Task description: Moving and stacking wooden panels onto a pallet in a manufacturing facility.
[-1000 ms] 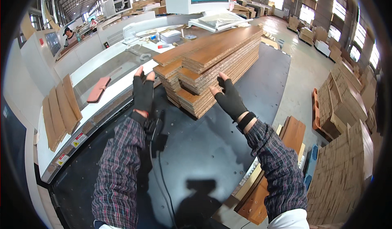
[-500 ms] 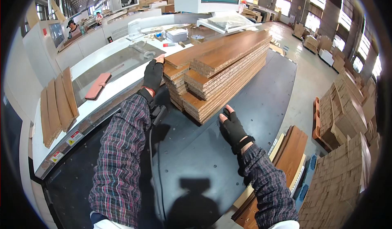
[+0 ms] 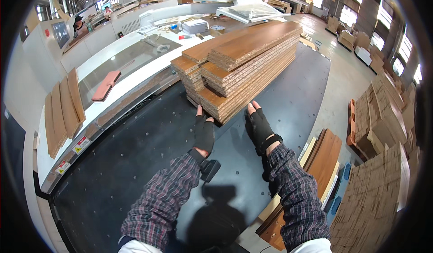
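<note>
Boards: a stack of long wood-topped planks lies on the black table, running away from me toward the far right; its near end sits just ahead of my hands.
Board ends: raw chipboard cores, pale and crumbly-looking, stepped unevenly, with some layers jutting past others.
Board tops: smooth brown wood grain, flat with straight long edges.
Left hand: in a black fingerless glove, fingers spread and flat, bare tips at the lowest board's near corner; I cannot tell whether they touch it; gripping nothing.
Right hand: same kind of glove, fingers open and stretched forward, tips just short of the stack's end, holding nothing.
Sleeves: dark plaid, coming in from the lower edge.
Table: matte black sheet dotted with small holes; wide bare room to the left of my hands and toward me, a narrower strip to the right of the stack.
Left edge: a white bench with a glass panel runs along the table's side; a reddish flat piece lies on it and a few brown strips rest at its near end.
Right edge: the table drops off to the floor; brown panels lean there, and cardboard stacks stand well apart beyond.
</note>
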The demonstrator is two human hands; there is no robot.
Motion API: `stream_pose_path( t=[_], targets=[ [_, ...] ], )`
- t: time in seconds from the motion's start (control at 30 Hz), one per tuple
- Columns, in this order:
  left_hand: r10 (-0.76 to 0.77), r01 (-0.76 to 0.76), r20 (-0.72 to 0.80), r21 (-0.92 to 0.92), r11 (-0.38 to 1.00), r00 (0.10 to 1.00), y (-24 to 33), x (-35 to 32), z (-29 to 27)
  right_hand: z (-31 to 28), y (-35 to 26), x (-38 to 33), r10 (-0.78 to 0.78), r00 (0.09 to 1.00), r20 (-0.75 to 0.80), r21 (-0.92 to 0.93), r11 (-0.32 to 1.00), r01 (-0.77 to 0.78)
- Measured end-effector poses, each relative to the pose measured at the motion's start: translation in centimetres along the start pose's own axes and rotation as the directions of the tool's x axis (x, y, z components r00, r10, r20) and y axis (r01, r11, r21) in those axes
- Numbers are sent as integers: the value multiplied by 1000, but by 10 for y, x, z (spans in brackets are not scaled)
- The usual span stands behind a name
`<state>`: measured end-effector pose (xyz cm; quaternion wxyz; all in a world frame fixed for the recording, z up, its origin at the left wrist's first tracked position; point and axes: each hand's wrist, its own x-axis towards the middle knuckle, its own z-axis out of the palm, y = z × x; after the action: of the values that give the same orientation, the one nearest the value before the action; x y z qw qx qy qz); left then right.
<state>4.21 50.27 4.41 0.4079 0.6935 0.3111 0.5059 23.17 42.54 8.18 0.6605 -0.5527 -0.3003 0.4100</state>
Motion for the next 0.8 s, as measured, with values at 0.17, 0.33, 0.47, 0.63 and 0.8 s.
stream_pose_path(
  t=[0.17,0.33,0.47,0.63,0.8],
  targets=[
    [-161,126,-63,-382,916,985,-2,3,17,9,1,18,-57,996,70,245,969,38],
    [-277,260,0,-341,903,961,-6,-3,3,16,9,31,-32,999,-23,342,939,38],
    [-133,146,112,-118,982,985,28,23,-32,25,1,19,-142,989,-39,397,906,146],
    [-160,163,40,-100,981,986,53,31,-24,33,16,29,-184,968,-170,308,923,230],
    [-87,68,-48,-300,951,995,23,35,-14,35,27,34,-194,953,-231,301,917,260]
  ],
)
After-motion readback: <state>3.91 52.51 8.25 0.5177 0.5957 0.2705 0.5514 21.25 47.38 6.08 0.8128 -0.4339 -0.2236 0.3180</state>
